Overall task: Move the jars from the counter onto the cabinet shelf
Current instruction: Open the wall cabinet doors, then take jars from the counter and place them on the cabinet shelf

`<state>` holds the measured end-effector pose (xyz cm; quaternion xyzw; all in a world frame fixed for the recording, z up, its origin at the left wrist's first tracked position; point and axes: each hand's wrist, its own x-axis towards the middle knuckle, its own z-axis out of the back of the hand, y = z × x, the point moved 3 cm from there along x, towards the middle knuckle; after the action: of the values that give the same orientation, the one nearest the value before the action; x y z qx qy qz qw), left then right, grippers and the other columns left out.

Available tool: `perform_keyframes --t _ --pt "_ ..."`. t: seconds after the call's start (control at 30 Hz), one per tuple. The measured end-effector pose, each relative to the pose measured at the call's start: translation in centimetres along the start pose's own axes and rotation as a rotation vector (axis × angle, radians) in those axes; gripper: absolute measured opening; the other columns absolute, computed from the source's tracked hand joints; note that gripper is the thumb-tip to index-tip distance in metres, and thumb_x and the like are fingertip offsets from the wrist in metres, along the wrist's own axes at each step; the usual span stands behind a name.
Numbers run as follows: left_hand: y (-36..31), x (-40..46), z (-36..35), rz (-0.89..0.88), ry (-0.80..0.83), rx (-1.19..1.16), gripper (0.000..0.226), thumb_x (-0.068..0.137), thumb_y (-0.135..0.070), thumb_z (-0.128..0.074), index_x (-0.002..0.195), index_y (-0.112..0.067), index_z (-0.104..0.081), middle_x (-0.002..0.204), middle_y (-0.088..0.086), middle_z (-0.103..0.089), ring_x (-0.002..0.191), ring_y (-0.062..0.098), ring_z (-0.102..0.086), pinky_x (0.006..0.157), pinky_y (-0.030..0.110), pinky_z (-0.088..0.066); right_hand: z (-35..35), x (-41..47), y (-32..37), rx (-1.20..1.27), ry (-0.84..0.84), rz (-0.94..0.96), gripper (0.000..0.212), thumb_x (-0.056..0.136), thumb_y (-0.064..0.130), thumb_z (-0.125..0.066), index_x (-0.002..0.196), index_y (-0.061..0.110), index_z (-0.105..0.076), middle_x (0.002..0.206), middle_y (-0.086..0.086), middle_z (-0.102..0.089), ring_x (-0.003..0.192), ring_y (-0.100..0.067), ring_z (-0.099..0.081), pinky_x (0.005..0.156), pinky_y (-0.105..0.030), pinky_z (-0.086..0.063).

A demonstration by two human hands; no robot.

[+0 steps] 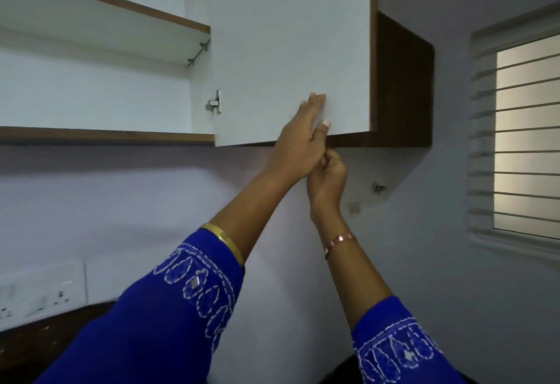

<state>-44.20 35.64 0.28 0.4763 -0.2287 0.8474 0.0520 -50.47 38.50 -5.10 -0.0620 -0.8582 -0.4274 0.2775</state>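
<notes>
No jar shows in the head view. The wall cabinet's white door (pixel 288 35) stands swung open in front of me. My left hand (pixel 300 138) lies flat against the door's face near its bottom edge, fingers straight. Just below it my right hand (pixel 328 177) has its fingers curled at the door's bottom edge, partly hidden behind my left hand. Left of the door the cabinet's bottom shelf (pixel 106 135) and the upper shelf (pixel 121 2) show with nothing on their visible parts.
A metal hinge (pixel 215 102) sits on the door's left edge. The brown cabinet side (pixel 403 80) juts out at the right. A window with blinds (pixel 527 129) is at far right. A switch panel (pixel 39 292) and a dark counter strip (pixel 45 341) lie lower left.
</notes>
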Motion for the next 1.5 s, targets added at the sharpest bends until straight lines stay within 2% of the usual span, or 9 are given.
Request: perform_keyframes --t 0.07,0.17,0.33,0.47,0.83,1.17,1.27,1.37,1.5 --pt "1.8 -2.5 2.3 0.045 -0.035 0.027 0.047 0.099 -0.016 -0.036 0.146 -0.014 -0.027 0.157 0.004 -0.019 0.146 0.016 -0.012 0.118 0.029 -0.014 -1.8 -2.4 -2.4 -0.122 0.058 0.024 0.031 0.099 0.003 -0.032 0.085 0.004 -0.059 0.064 0.001 -0.064 0.059 -0.003 -0.064 0.051 -0.008 -0.049" --pt "3.5 -4.0 3.6 0.058 -0.061 0.047 0.044 0.099 -0.014 -0.037 0.142 -0.013 -0.034 0.156 0.005 -0.023 0.146 0.015 -0.015 0.12 0.032 -0.016 -3.3 -4.3 -3.3 -0.224 0.096 0.009 0.025 0.099 0.007 -0.034 0.102 0.001 -0.058 0.08 -0.002 -0.061 0.078 -0.009 -0.06 0.057 -0.009 -0.051" --pt "5.0 -7.1 8.2 0.087 -0.14 0.142 0.042 0.099 -0.014 -0.037 0.14 -0.009 -0.038 0.153 0.009 -0.031 0.145 0.02 -0.022 0.12 0.036 -0.018 -7.7 -7.1 -5.2 -0.285 0.237 0.122 0.034 0.095 0.023 -0.051 0.121 0.002 -0.058 0.118 -0.012 -0.063 0.111 -0.022 -0.059 0.095 -0.033 -0.052" --pt "7.8 -12.6 15.2 0.17 -0.19 0.303 0.043 0.098 -0.016 -0.035 0.14 -0.006 -0.038 0.151 0.012 -0.033 0.143 0.025 -0.025 0.119 0.044 -0.02 -13.6 -13.7 -7.3 -0.332 0.341 0.17 0.039 0.094 0.02 -0.054 0.128 0.003 -0.054 0.132 -0.013 -0.057 0.126 -0.024 -0.051 0.106 -0.038 -0.043" --pt "12.7 -27.3 31.9 0.425 -0.35 0.489 0.039 0.098 -0.019 -0.037 0.136 -0.01 -0.044 0.146 0.01 -0.042 0.14 0.025 -0.034 0.117 0.042 -0.026 -25.7 -30.1 -11.4 -0.4 0.595 0.179 0.041 0.097 0.024 -0.047 0.135 0.009 -0.049 0.145 -0.008 -0.045 0.141 -0.022 -0.03 0.113 -0.029 -0.026" --pt "18.1 -42.2 42.0 0.583 -0.29 0.457 0.041 0.097 -0.021 -0.036 0.135 -0.006 -0.044 0.145 0.014 -0.043 0.14 0.027 -0.033 0.117 0.044 -0.025 -30.6 -43.7 -17.3 -0.482 0.714 0.047 0.04 0.096 0.023 -0.047 0.132 0.005 -0.051 0.14 -0.012 -0.049 0.137 -0.025 -0.036 0.113 -0.035 -0.029" --pt "19.6 -46.4 43.5 0.632 -0.271 0.408 0.039 0.098 -0.016 -0.038 0.135 -0.005 -0.044 0.138 0.013 -0.05 0.131 0.021 -0.046 0.11 0.022 -0.031 -30.6 -47.0 -19.3 -0.513 0.732 -0.007 0.04 0.096 0.023 -0.048 0.131 0.004 -0.051 0.138 -0.014 -0.05 0.135 -0.027 -0.039 0.113 -0.036 -0.033" --pt "20.6 -50.3 44.1 0.707 -0.274 0.371 0.04 0.097 -0.016 -0.039 0.135 -0.002 -0.044 0.096 -0.003 -0.064 0.08 -0.008 -0.059 0.078 0.001 -0.04 -29.8 -50.0 -21.0 -0.554 0.764 -0.109 0.041 0.097 0.023 -0.048 0.133 0.005 -0.05 0.14 -0.014 -0.047 0.137 -0.025 -0.035 0.111 -0.028 -0.028" --pt "21.8 -55.2 43.5 0.839 -0.273 0.304 0.039 0.097 -0.012 -0.042 0.135 -0.001 -0.043 0.139 0.016 -0.048 0.135 0.027 -0.04 0.11 0.03 -0.034 -28.5 -53.1 -22.5 -0.615 0.831 -0.149 0.039 0.095 0.021 -0.051 0.13 0.004 -0.053 0.138 -0.016 -0.051 0.137 -0.027 -0.036 0.11 -0.031 -0.03"
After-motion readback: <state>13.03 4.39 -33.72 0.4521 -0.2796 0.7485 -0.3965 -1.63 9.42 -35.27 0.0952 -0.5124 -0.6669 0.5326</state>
